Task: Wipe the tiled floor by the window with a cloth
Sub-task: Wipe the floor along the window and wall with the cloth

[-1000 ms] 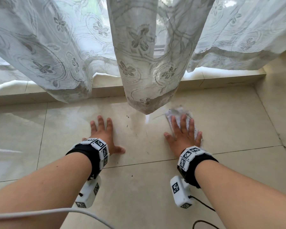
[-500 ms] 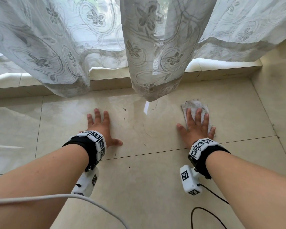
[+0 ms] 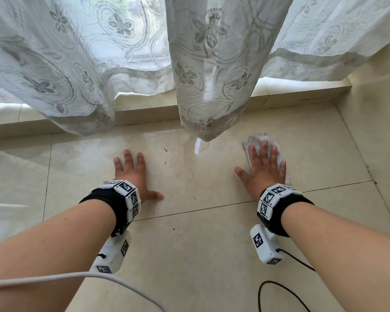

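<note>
A small, dirty white cloth (image 3: 255, 140) lies flat on the glossy beige tiled floor (image 3: 212, 255) below the window step. My right hand (image 3: 262, 171) presses on it with straight, spread fingers, and the cloth's far edge and right side show past the fingertips. My left hand (image 3: 133, 174) lies flat on the bare tile to the left, fingers straight and thumb out, holding nothing. Dark specks and a hair (image 3: 195, 179) lie on the tile between the two hands.
A white lace curtain (image 3: 212, 75) hangs over the raised tiled window step (image 3: 144, 112), its hem just above the floor between my hands. A beige wall (image 3: 378, 113) closes the right side. A white cable (image 3: 77, 276) and a black cable (image 3: 279, 287) trail near my forearms.
My right hand has slid the cloth to the right across the tile, out from under the curtain's hem. The left hand has stayed planted.
</note>
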Demonstrator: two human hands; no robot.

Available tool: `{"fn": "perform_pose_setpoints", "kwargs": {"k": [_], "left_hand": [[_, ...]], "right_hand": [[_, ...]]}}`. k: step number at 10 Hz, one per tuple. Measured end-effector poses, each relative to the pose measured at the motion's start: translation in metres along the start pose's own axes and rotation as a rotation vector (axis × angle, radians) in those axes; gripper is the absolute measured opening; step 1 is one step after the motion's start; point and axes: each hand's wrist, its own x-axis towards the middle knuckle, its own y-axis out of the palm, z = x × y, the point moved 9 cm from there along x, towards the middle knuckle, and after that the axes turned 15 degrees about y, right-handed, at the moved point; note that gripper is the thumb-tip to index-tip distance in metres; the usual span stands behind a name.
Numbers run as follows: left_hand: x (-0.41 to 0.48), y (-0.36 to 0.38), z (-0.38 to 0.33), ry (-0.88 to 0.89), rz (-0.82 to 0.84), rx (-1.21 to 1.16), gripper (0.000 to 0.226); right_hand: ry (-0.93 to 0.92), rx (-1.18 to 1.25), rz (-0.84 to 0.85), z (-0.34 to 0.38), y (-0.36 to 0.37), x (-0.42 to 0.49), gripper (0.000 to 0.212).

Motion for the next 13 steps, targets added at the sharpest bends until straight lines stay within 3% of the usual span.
{"fn": "perform_pose_setpoints", "kwargs": {"k": [6,9,13], "left_hand": [[0.01,-0.027,-0.018,0.009,-0.055,0.011,0.138],[0.011,-0.034,-0.025,0.009,-0.07,0.012,0.138],[0.001,-0.04,-0.023,-0.004,-0.084,0.024,0.136]], "right_hand": [[-0.029,0.028,0.028,0.006,-0.022,0.02,0.081],[0.098,0.111,0.003,-0.022,-0.028,0.028,0.086],[0.021,0.075,0.019,0.022,-0.004,-0.002,0.092]]}}
